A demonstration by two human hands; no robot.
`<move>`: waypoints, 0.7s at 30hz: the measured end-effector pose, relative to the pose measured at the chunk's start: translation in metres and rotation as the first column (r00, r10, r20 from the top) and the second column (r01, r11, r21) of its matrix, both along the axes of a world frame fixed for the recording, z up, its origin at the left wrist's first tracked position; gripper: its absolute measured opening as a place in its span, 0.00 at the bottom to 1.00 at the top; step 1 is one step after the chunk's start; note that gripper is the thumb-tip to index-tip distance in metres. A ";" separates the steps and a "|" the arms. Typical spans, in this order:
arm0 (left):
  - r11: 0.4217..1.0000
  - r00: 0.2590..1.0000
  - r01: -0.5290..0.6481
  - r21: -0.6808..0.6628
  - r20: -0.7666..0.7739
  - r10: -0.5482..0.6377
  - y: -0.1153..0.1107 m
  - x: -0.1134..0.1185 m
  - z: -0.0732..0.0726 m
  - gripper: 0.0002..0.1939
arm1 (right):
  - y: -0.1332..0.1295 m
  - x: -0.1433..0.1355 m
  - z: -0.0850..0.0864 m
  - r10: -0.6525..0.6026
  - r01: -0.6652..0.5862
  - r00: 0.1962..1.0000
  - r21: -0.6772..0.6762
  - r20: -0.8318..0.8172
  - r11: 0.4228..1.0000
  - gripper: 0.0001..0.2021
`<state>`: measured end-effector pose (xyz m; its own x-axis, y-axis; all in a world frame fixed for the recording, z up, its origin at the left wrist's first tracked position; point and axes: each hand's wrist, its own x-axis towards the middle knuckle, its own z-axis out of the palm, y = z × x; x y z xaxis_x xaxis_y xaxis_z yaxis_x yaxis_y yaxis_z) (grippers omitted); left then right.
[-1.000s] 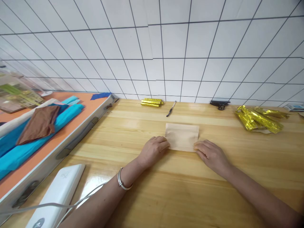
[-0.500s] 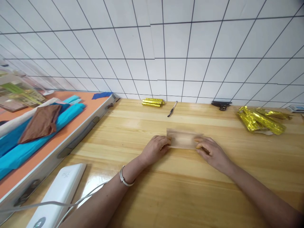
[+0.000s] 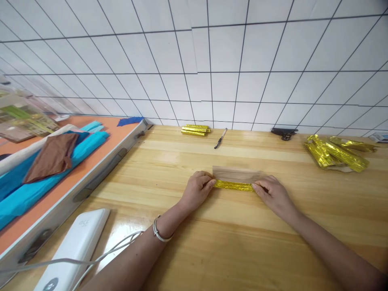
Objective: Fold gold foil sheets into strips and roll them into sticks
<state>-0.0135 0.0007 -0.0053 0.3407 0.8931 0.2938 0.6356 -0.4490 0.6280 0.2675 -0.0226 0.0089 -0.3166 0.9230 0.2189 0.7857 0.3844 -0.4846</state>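
A small flat sheet [image 3: 235, 174] lies on the wooden table, its upper part brownish. Along its near edge a narrow gold foil strip [image 3: 233, 185] shows, folded over. My left hand [image 3: 200, 186] pinches the left end of this strip between thumb and fingers. At the right end, my right hand [image 3: 271, 193] pinches it in the same way. A bracelet circles my left wrist.
Gold foil rolls [image 3: 195, 129], a pen [image 3: 220, 138] and a black object [image 3: 284, 133] lie near the tiled wall. Crumpled gold foil [image 3: 339, 153] is at right. At left are a white power bank [image 3: 74, 246], cables and blue, white and brown material [image 3: 51, 157] on an orange surface.
The near edge of the sheet has been turned up, so its gold side now shows as a strip. Both hands have closed on the strip's ends.
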 end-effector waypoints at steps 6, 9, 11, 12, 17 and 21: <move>0.991 0.982 -0.094 0.096 -0.155 0.108 0.002 0.011 -0.001 0.11 | 0.008 -0.004 -0.003 -0.081 0.089 0.982 -0.038 0.171 0.995 0.12; 0.985 0.964 -0.098 0.141 -0.234 0.130 0.001 0.013 0.000 0.11 | 0.009 -0.007 0.000 -0.106 0.119 0.968 -0.044 0.228 0.992 0.12; 0.982 0.953 -0.094 0.162 -0.271 0.136 0.001 0.014 0.000 0.10 | 0.010 -0.009 0.002 -0.133 0.150 0.955 -0.045 0.266 0.988 0.12; 0.981 0.949 -0.091 0.170 -0.284 0.137 0.001 0.015 -0.001 0.10 | 0.010 -0.010 0.003 -0.147 0.166 0.947 -0.045 0.284 0.985 0.12; 0.978 0.931 -0.077 0.194 -0.336 0.140 0.002 0.016 0.000 0.10 | 0.012 -0.013 0.005 -0.179 0.204 0.932 -0.048 0.316 0.978 0.11; 0.976 0.913 -0.073 0.204 -0.379 0.148 0.002 0.016 0.001 0.10 | 0.012 -0.015 0.005 -0.192 0.223 0.925 -0.059 0.327 0.973 0.11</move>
